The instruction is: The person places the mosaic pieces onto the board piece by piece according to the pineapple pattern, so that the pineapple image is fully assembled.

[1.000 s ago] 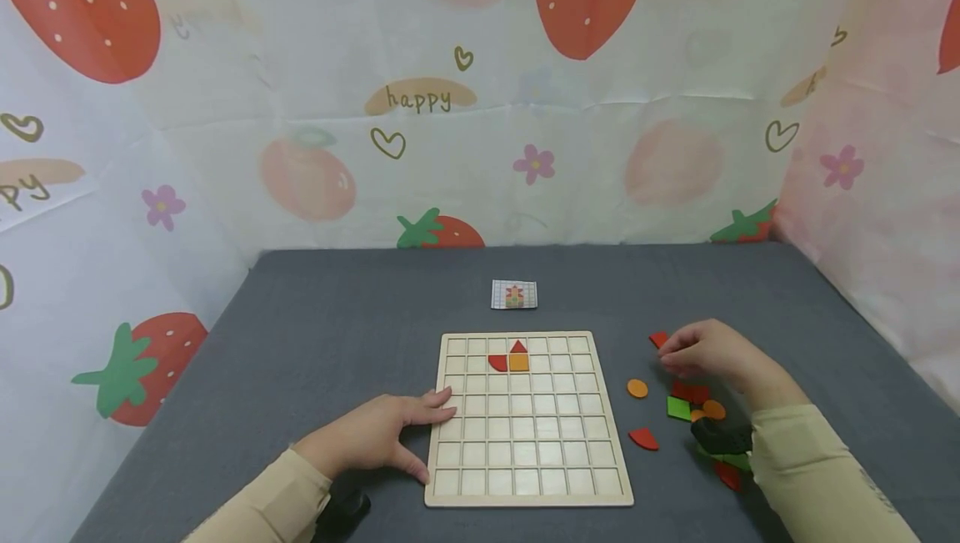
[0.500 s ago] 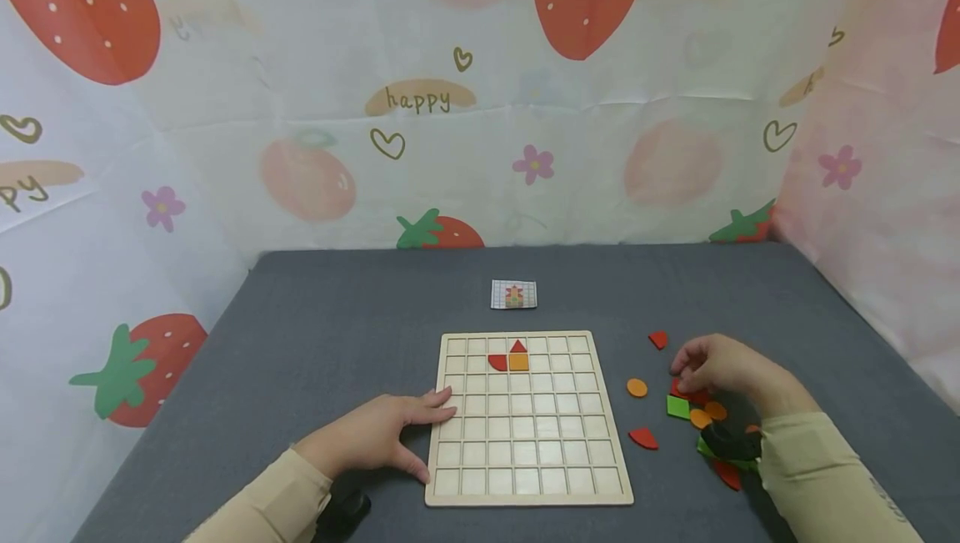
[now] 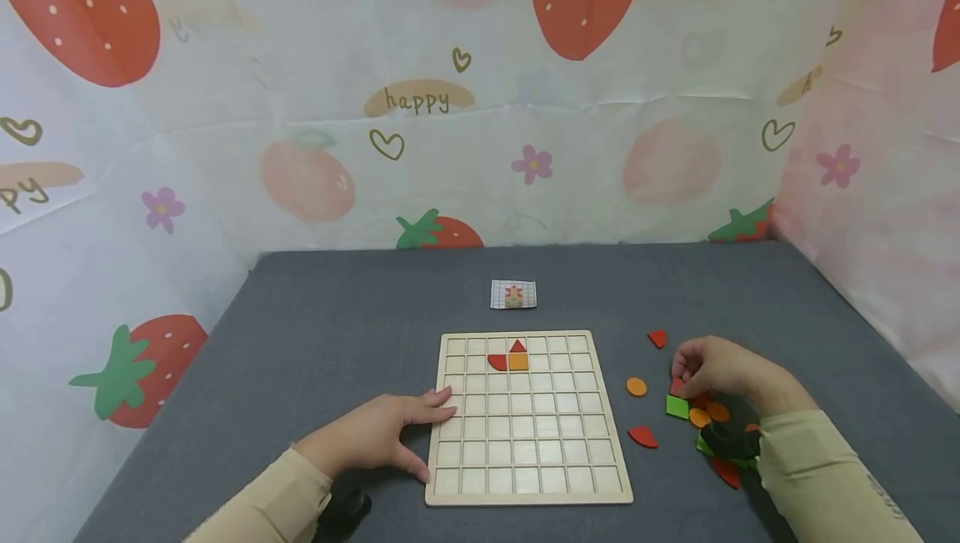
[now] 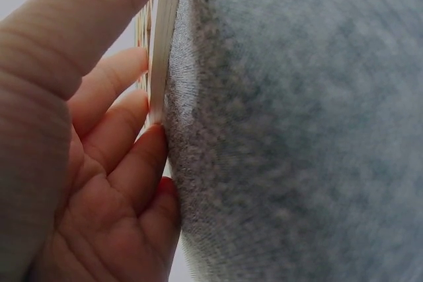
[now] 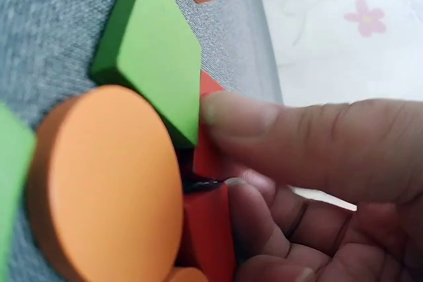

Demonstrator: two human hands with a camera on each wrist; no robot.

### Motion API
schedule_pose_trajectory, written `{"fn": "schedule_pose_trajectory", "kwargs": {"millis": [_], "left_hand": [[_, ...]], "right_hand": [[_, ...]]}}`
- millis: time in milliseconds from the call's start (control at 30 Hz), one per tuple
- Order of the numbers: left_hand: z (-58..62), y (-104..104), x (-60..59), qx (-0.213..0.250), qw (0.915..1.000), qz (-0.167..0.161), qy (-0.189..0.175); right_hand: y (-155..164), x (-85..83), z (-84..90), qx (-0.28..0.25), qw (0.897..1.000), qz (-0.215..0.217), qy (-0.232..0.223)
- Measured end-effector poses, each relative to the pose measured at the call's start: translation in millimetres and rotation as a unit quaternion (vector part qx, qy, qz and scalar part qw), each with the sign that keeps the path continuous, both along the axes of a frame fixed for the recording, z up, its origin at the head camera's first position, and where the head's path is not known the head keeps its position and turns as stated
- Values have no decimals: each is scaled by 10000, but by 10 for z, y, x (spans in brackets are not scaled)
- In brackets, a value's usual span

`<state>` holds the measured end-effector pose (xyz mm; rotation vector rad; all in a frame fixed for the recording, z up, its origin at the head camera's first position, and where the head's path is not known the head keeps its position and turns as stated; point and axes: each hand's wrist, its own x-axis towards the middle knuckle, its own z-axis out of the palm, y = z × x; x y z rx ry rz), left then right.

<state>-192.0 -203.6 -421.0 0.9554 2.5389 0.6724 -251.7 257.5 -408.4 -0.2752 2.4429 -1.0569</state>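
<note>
Filling board early stage — only three pieces set in top rows, most cells bare. Right hand pinching red piece from pile right of board, beside green square. Left hand flat, fingers straight, steadying board's left edge.

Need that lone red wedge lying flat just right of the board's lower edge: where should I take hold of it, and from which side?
Come from above and pinch the red wedge across its thin side edges. It lies flat on the grey cloth, clear of the board and the pile by the right hand, so nothing blocks fingertips on either side.
</note>
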Motion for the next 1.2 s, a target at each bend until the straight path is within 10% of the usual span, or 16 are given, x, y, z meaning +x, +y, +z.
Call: {"fn": "schedule_pose_trajectory", "kwargs": {"millis": [1200], "left_hand": [[22, -4, 17, 58, 9998, -57, 178]], "right_hand": [[-451, -123, 158, -920, 9942, -542, -113]]}}
